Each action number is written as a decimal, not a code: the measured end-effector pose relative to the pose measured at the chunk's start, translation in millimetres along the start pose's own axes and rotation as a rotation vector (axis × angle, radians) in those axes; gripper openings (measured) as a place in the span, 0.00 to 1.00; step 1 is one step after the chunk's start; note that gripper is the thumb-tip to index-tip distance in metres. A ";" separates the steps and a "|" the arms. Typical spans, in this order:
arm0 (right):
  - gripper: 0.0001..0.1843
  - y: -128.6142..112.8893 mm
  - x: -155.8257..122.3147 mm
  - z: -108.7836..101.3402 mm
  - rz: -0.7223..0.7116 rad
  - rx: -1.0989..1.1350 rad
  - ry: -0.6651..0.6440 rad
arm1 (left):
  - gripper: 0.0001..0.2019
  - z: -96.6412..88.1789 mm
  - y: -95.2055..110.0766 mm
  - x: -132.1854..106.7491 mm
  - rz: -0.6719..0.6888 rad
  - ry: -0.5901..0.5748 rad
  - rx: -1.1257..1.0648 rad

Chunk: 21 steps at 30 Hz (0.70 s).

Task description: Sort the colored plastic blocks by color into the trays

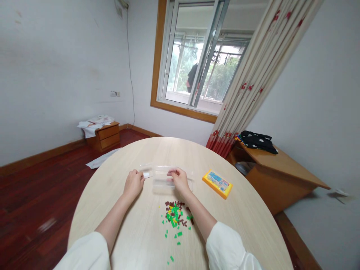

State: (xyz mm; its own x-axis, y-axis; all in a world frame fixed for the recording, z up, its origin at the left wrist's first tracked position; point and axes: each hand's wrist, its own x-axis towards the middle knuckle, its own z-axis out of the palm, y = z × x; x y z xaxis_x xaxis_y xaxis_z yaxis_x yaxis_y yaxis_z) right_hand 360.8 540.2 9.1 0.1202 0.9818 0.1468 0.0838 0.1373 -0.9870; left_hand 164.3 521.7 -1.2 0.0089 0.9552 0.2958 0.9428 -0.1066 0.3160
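Observation:
On the round table (135, 232), my left hand (134, 183) is closed at the edge of a small clear plastic piece with a white patch (146, 175). My right hand (180, 180) reaches over a clear plastic box (161, 186), its thumb and fingers bent around a part of it; the see-through walls are blurred and the exact grip is hard to make out. Just in front of the box lies a loose pile of small building bricks (174, 215) in green, brown and yellow. Several green bricks (172, 258) are scattered nearer to me.
A yellow flat box with a picture label (217, 183) lies to the right of my right hand. Beyond the table stand a small drawer cabinet (107, 137) with papers and a wooden desk (284, 165) with folded dark cloth. A curtain (253, 82) hangs by the window.

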 end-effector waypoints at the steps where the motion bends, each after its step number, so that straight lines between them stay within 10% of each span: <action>1: 0.08 2.9 4.5 5.8 -0.004 -0.038 0.001 | 0.09 -2.0 -5.6 1.5 -0.035 0.006 0.014; 9: 0.09 12.1 35.9 31.1 -0.072 -0.397 0.070 | 0.11 -11.1 -26.3 1.8 -0.165 0.018 0.054; 21: 0.27 11.4 25.2 31.3 -0.061 -0.569 0.054 | 0.10 -31.4 -1.8 -4.1 -0.086 0.075 0.018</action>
State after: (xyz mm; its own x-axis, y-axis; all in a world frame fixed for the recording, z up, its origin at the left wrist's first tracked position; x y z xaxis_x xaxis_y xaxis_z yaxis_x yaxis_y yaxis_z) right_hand 333.8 570.6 -0.6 0.1472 0.9642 0.2204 0.6098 0.0869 -0.7877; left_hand 152.1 509.3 25.3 -0.0963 0.9371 0.3355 0.9448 -0.0200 0.3270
